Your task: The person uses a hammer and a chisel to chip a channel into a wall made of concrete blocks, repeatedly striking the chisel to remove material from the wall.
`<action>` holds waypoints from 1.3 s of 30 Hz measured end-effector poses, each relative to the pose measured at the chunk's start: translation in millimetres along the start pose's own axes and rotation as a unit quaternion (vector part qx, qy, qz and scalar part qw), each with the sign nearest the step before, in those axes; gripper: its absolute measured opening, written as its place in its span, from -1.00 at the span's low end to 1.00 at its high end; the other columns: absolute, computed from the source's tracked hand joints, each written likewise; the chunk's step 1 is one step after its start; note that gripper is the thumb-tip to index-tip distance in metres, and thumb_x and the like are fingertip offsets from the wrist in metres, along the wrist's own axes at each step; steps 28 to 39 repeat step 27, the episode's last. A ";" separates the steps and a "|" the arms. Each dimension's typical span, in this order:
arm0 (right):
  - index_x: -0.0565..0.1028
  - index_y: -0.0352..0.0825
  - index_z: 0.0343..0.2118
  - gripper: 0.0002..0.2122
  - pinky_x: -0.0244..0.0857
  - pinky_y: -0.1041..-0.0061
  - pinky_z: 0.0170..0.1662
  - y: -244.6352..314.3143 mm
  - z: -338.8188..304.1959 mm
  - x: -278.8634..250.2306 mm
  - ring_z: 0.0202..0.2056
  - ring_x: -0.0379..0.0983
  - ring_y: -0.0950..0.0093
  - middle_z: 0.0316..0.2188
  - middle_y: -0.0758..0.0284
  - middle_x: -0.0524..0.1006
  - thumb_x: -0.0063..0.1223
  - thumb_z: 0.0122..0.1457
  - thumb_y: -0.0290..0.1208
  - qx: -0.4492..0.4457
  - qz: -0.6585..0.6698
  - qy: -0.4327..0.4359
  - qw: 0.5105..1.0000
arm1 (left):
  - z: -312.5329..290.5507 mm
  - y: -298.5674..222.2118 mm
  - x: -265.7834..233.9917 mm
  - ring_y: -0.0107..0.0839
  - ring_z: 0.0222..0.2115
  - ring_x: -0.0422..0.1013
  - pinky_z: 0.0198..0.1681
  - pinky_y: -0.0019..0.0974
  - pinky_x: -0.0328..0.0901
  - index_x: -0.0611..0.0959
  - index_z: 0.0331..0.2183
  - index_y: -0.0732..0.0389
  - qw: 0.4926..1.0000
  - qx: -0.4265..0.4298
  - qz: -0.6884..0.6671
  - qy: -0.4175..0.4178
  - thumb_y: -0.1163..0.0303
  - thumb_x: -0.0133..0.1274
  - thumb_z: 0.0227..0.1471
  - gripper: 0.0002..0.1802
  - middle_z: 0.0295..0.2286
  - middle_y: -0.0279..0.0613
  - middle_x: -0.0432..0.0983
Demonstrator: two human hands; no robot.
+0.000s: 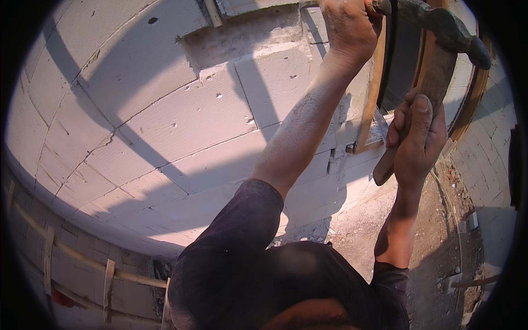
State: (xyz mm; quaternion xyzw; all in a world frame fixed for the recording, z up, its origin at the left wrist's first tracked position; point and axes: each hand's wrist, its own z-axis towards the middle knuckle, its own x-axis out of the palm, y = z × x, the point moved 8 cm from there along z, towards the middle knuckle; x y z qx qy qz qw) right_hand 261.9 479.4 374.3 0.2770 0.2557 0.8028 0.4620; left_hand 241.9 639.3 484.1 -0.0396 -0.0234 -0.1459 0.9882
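Note:
My right hand (419,140) is wrapped around the wooden handle of a hammer (441,74), with the thumb lying along it. The handle's lower end sticks out below my fingers. The dark, worn metal head is at the top right, one end close beside my left fist. My left hand (350,30), dusty at the wrist, is raised at the top edge with its fingers closed. What it grips is hidden by the fingers and the frame edge. Behind my left hand is a pale block wall (203,118) with a rough recess (247,41) cut into it.
A wooden window or door frame (369,104) with a dark opening stands behind the hammer. Rubble and dust cover the ground (357,228) at the wall's foot. A cable (455,220) runs over the dirt at right. Wooden slats and rails (108,280) line the lower left.

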 end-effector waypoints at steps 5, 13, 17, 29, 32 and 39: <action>0.39 -0.34 -0.31 -0.60 0.06 0.70 -0.66 0.6 -15.4 -9.9 -0.69 0.20 0.72 -0.65 0.49 0.31 -0.09 0.40 -0.02 -0.209 0.036 -0.111 0.971 | -0.8 -1.4 -2.8 0.08 -0.35 0.51 -0.24 0.03 0.35 0.66 -0.20 0.31 0.996 0.041 -0.019 -0.073 0.24 0.02 0.19 -0.67 -0.41 0.10 0.59; 0.35 -0.38 -0.16 -0.52 0.20 0.59 -0.61 -52.4 -65.1 -72.9 -0.68 0.26 0.59 -0.57 0.34 0.36 -0.08 0.35 0.08 0.012 0.145 -0.103 0.984 | -21.5 -13.1 -1.6 -0.34 -0.68 0.29 -0.55 -0.29 0.13 0.50 -0.62 0.22 0.993 -0.004 -0.041 0.107 0.22 0.36 0.00 -0.58 -0.71 -0.26 0.37; 0.35 -0.36 -0.22 -0.57 0.21 0.57 -0.61 -85.6 -127.4 -119.6 -0.67 0.25 0.60 -0.60 0.37 0.34 -0.04 0.35 0.02 0.039 0.034 -0.086 0.995 | -159.6 -27.4 6.3 -0.55 -0.75 0.23 -0.67 -0.31 0.13 0.51 -0.66 0.21 0.903 -0.214 -0.231 0.293 0.16 0.27 0.11 -0.54 -0.77 -0.38 0.32; 0.53 -0.45 -0.13 -0.59 0.43 0.45 -0.24 -194.2 -355.4 -205.6 -0.32 0.61 0.38 -0.33 0.17 0.64 0.00 0.35 -0.10 0.502 -0.150 -0.087 0.847 | -604.4 -88.1 -12.2 -0.31 -0.49 0.39 -0.33 -0.06 0.42 0.47 -0.31 0.06 0.200 -0.915 -0.292 0.194 -0.07 0.28 0.05 -0.54 -0.48 -0.29 0.40; 0.53 -0.45 -0.13 -0.59 0.43 0.45 -0.24 -194.2 -355.4 -205.6 -0.32 0.61 0.38 -0.33 0.17 0.64 0.00 0.35 -0.10 0.502 -0.150 -0.087 0.847 | -604.4 -88.1 -12.2 -0.31 -0.49 0.39 -0.33 -0.06 0.42 0.47 -0.31 0.06 0.200 -0.915 -0.292 0.194 -0.07 0.28 0.05 -0.54 -0.48 -0.29 0.40; 0.53 -0.45 -0.13 -0.59 0.43 0.45 -0.24 -194.2 -355.4 -205.6 -0.32 0.61 0.38 -0.33 0.17 0.64 0.00 0.35 -0.10 0.502 -0.150 -0.087 0.847 | -604.4 -88.1 -12.2 -0.31 -0.49 0.39 -0.33 -0.06 0.42 0.47 -0.31 0.06 0.200 -0.915 -0.292 0.194 -0.07 0.28 0.05 -0.54 -0.48 -0.29 0.40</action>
